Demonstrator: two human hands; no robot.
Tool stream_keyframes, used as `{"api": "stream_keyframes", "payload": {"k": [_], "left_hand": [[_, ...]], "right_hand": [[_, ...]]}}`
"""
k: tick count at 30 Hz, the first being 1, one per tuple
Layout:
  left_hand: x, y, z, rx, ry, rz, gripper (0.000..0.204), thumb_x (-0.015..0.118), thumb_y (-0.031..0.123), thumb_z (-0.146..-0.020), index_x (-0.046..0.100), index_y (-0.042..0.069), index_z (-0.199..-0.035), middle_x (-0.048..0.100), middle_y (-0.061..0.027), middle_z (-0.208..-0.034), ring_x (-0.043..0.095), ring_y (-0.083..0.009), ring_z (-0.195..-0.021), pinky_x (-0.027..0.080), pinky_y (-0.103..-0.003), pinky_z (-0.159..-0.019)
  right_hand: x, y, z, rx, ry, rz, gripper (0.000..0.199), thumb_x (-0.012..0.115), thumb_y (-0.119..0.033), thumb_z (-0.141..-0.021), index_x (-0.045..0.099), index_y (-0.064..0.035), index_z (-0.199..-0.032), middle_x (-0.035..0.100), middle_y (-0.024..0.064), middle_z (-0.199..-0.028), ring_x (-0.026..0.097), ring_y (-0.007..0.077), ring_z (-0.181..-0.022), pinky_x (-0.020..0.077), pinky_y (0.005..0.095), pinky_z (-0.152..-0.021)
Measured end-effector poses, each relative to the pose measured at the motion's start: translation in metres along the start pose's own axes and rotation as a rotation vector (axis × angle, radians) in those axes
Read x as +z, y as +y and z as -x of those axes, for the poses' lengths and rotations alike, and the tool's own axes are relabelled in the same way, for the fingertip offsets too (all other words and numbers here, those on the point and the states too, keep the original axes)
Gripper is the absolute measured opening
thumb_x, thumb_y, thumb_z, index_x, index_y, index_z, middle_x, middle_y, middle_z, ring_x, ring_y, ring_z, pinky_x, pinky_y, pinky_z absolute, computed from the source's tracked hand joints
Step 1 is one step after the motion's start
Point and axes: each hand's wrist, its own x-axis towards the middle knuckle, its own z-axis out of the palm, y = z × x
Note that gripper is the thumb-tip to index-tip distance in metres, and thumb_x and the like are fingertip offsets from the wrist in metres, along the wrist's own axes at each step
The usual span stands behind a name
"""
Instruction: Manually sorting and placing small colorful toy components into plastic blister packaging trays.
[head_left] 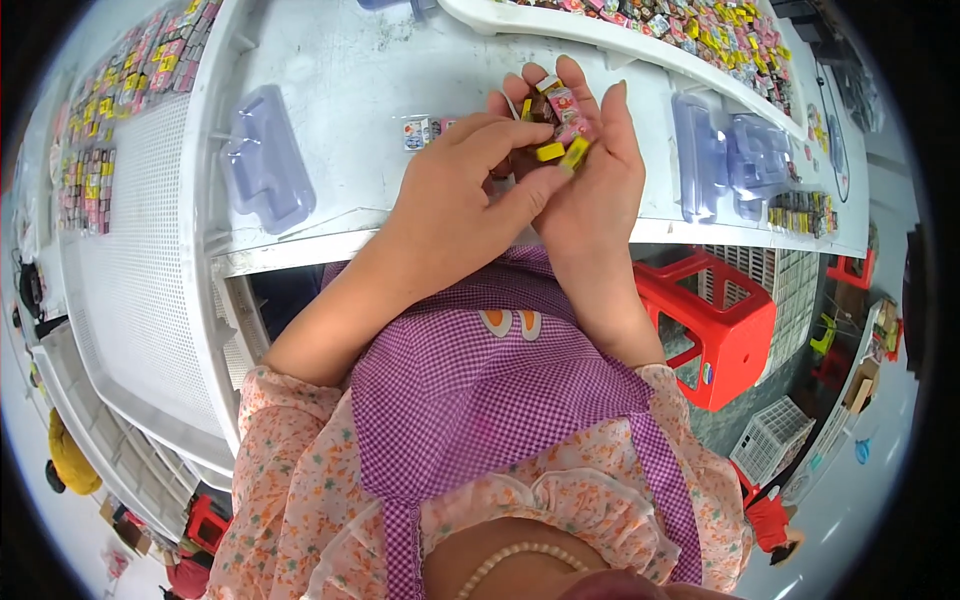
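Observation:
My right hand (597, 190) is turned palm up and cupped around several small printed blocks (566, 112), coloured pink, brown, white and yellow. Over that palm reaches my left hand (460, 165), thumb and fingers curled in toward the pile. Between its thumb and forefinger lie blocks with yellow ends (550, 152); part of this grip is hidden by the hand itself. A few more small blocks (416, 133), white and pink, stand on the white table (350, 90) just beyond my left hand.
Clear bluish plastic trays lie on the left (268, 160) and right (702, 158) of the table. A white tray (560, 28) of mixed blocks stands at the far right. On the left is a perforated white tray (135, 270) with rows of blocks. A red stool (735, 330) stands below the table edge.

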Motion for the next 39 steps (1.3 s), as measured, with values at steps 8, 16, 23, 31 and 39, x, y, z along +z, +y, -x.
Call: {"api": "stream_keyframes", "payload": {"k": [8,16,23,31,39], "left_hand": [[-0.010,-0.009,-0.002,-0.254,0.024,0.432,0.024,0.064,0.013,-0.090,0.064,0.002,-0.111,0.068,-0.0068,-0.093,0.063,-0.0133,-0.077,0.050,-0.024,-0.068],[-0.032,-0.022,-0.001,-0.413,0.047,0.967,0.029,0.060,0.013,-0.093,0.059,-0.002,-0.118,0.067,-0.0083,-0.096,0.063,-0.0141,-0.080,0.053,-0.027,-0.072],[-0.038,-0.016,0.002,-0.340,0.007,0.971,0.027,0.062,0.012,-0.092,0.061,-0.001,-0.116,0.067,-0.0079,-0.091,0.063,-0.0138,-0.078,0.052,-0.026,-0.070],[-0.047,-0.020,0.009,-0.354,-0.193,1.017,0.023,0.064,0.010,-0.090,0.063,-0.001,-0.111,0.067,-0.0079,-0.091,0.063,-0.0136,-0.071,0.053,-0.025,-0.065],[-0.045,-0.012,0.020,-0.298,-0.162,0.712,0.024,0.065,0.010,-0.090,0.063,-0.002,-0.110,0.068,-0.0089,-0.089,0.066,-0.0153,-0.076,0.056,-0.027,-0.068]], "right_hand": [[-0.002,0.003,-0.002,0.019,-0.022,-0.112,0.036,0.043,-0.039,-0.100,0.051,-0.0071,-0.114,0.056,0.0107,-0.106,0.055,0.0241,-0.097,0.0463,0.0399,-0.090],[-0.011,-0.030,0.005,0.046,-0.238,0.561,0.018,0.060,-0.018,-0.094,0.061,-0.0031,-0.103,0.061,0.0069,-0.092,0.058,0.0142,-0.079,0.0477,0.0255,-0.071],[-0.004,-0.008,0.008,-0.508,-0.312,1.302,0.017,0.073,-0.003,-0.079,0.065,-0.0031,-0.094,0.061,0.0014,-0.087,0.054,0.0065,-0.076,0.0449,0.0196,-0.068],[0.002,-0.015,0.017,-0.213,-0.441,1.077,0.028,0.075,-0.001,-0.076,0.061,-0.0008,-0.101,0.061,0.0016,-0.090,0.056,0.0067,-0.081,0.0462,0.0195,-0.073],[0.007,-0.009,0.022,-0.481,-0.417,1.375,0.023,0.072,0.004,-0.077,0.064,-0.0022,-0.097,0.062,0.0004,-0.087,0.056,0.0070,-0.079,0.0460,0.0196,-0.072]]}}
